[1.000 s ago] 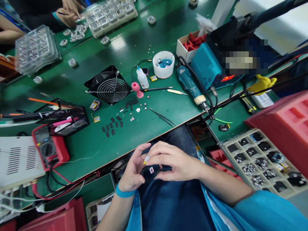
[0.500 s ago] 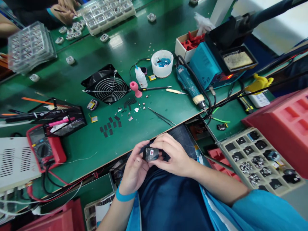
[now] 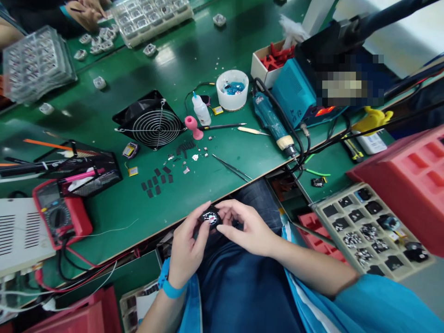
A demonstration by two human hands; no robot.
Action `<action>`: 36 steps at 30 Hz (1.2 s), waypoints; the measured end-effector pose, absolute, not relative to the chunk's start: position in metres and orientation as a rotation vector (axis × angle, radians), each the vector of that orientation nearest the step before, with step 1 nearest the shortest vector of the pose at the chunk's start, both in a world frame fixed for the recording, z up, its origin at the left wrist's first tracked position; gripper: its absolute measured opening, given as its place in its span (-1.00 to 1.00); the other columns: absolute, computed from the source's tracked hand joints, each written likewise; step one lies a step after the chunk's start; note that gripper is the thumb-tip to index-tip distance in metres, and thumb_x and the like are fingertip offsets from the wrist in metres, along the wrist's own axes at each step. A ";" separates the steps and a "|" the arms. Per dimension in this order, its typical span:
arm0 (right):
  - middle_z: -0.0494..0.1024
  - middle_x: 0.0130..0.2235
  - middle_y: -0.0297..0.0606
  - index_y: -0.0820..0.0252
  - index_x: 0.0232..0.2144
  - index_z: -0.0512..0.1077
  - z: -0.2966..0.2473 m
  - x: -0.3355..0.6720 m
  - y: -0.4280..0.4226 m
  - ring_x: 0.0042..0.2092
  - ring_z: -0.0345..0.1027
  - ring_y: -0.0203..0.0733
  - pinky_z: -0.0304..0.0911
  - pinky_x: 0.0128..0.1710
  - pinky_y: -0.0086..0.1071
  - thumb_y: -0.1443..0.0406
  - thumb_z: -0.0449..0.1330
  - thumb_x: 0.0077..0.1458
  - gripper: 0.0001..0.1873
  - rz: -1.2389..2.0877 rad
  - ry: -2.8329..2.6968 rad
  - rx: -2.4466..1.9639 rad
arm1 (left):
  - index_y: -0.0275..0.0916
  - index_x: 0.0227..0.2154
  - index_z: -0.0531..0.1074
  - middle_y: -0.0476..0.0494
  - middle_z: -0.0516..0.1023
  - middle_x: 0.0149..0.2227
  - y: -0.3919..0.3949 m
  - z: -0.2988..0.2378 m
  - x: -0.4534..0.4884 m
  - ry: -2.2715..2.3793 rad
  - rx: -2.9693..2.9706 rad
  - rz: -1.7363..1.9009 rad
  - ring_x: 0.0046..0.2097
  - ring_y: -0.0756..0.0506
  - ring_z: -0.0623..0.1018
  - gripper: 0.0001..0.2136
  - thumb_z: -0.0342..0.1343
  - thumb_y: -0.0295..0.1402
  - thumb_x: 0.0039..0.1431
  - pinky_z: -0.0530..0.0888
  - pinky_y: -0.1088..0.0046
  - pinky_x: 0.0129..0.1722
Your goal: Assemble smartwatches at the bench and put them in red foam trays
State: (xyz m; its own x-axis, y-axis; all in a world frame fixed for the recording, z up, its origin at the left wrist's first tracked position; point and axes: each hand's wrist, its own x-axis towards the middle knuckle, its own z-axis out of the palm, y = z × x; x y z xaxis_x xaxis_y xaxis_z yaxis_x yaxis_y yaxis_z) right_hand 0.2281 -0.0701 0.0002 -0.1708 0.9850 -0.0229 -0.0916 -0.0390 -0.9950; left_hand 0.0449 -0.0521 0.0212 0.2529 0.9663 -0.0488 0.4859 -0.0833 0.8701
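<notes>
Our left hand pinches a glossy, rounded black piece, marked white-and-red; our right hand curls alongside, its hold unclear.

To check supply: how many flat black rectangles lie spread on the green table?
9 black rectangles, below the fan: two at top, three across the middle, four lowest. The dark pile may hide more.

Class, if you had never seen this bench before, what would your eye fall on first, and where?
Probably the shiny black piece in the left hand, in front of the bench's near edge, with the right hand beside it. Next might come the fan with its round wire grille, left of the pink stand, then the big red tray at the right.
</notes>
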 end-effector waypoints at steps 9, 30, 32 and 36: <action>0.53 -0.27 -0.29 0.16 -0.16 0.48 0.000 0.240 -0.060 -0.27 0.41 -0.27 0.39 -0.22 -0.37 0.36 0.19 0.23 -0.87 1.339 -1.330 -1.104 | -0.10 0.22 0.38 -0.12 0.69 -0.12 -0.051 0.020 0.045 1.197 1.488 0.636 -0.19 -0.10 0.70 -0.58 0.19 -0.27 0.33 0.66 0.41 -0.12; 0.65 -0.21 -0.22 0.18 -0.18 0.56 0.010 0.256 -0.048 -0.20 0.52 -0.20 0.37 -0.15 -0.35 0.28 0.17 0.31 -0.83 1.383 -1.520 -1.093 | -0.05 0.21 0.37 -0.16 0.51 -0.03 -0.050 0.014 0.040 1.153 2.099 0.678 -0.01 -0.14 0.54 -0.50 0.32 -0.25 0.23 0.55 0.28 -0.01; 0.62 -0.28 -0.27 0.19 -0.19 0.55 0.008 0.255 -0.048 -0.26 0.48 -0.23 0.34 -0.22 -0.38 0.27 0.19 0.29 -0.85 1.431 -1.469 -1.104 | -0.07 0.21 0.37 -0.18 0.51 0.01 -0.050 0.014 0.042 1.092 2.135 0.676 0.05 -0.16 0.54 -0.52 0.29 -0.26 0.26 0.54 0.26 0.05; 0.46 -0.44 -0.43 0.20 -0.22 0.49 0.003 0.252 -0.051 -0.43 0.30 -0.35 0.22 -0.39 -0.46 0.23 0.25 0.23 -0.85 1.607 -1.246 -1.092 | -0.12 0.21 0.36 -0.19 0.55 0.00 -0.051 0.012 0.046 1.031 2.181 0.703 0.06 -0.16 0.55 -0.52 0.29 -0.28 0.26 0.53 0.24 0.09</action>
State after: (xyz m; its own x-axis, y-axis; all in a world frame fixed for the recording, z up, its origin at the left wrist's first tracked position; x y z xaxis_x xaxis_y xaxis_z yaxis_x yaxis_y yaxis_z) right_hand 0.2516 -0.0508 0.0031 -0.2982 0.9425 -0.1510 -0.0884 -0.1848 -0.9788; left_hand 0.0457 -0.0505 0.0120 0.5539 0.8088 0.1975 0.4799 -0.5040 0.7181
